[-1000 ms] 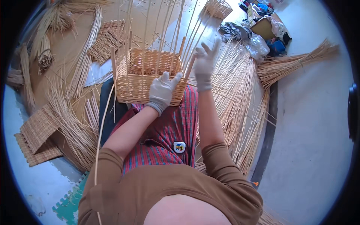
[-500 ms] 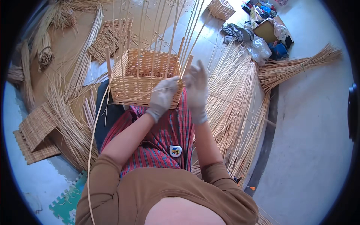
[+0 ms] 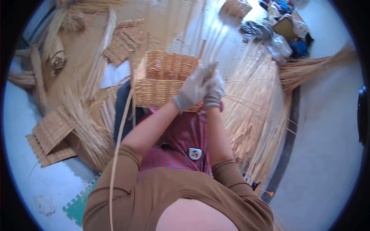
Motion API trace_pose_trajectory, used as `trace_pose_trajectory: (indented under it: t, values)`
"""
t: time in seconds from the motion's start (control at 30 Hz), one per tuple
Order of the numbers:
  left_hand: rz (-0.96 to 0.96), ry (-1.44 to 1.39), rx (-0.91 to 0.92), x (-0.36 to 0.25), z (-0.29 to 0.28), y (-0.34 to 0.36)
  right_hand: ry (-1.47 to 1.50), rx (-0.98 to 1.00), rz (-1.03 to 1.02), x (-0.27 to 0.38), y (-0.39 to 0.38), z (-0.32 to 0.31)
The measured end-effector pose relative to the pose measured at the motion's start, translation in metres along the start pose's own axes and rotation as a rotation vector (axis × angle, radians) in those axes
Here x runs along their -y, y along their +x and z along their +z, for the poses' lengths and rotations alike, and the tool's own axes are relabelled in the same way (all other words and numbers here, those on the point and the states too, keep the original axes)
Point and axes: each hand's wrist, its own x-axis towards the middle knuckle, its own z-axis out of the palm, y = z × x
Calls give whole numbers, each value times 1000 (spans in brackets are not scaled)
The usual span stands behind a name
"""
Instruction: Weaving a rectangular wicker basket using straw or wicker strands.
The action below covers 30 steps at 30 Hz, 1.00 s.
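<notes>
A half-woven rectangular wicker basket (image 3: 162, 79) rests on my lap, its upright stakes rising toward the top of the picture. Both hands wear pale grey gloves and meet at the basket's near right corner. My left hand (image 3: 191, 89) is closed around a thin willow rod (image 3: 210, 69) at the rim. My right hand (image 3: 214, 91) presses against it from the right, fingers curled on the same rod. A long loose rod (image 3: 117, 146) trails down past my left arm.
Woven wicker panels (image 3: 50, 133) lie on the floor at left, another panel (image 3: 123, 40) behind the basket. Bundles of willow rods (image 3: 250, 115) cover the floor at right. A small basket (image 3: 237, 7) and cluttered bags (image 3: 285, 32) sit at far right.
My right hand came down from being spread open above the basket and closed beside the left at the rim corner. The view tilted slightly.
</notes>
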Motion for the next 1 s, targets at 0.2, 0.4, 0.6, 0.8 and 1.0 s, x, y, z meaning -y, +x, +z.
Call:
trace_pose_trajectory:
  t: [0.2, 0.4, 0.6, 0.8, 1.0]
  values:
    - [-523, 491, -750, 25, -135, -134, 59, -317, -114, 41, -44, -22]
    - [-452, -136, -651, 49, -199, -144, 481, 276, -571, 133, -131, -8]
    - [-346, 275, -515, -20, -162, -125, 539, 513, -881, 201, -165, -17]
    - [-72, 638, -382, -10, -160, -152, 782, 155, 28, 89, -127, 8]
    - [-465, 1038, 116, -8, -144, -111, 1109, 378, 147, 130, -63, 11]
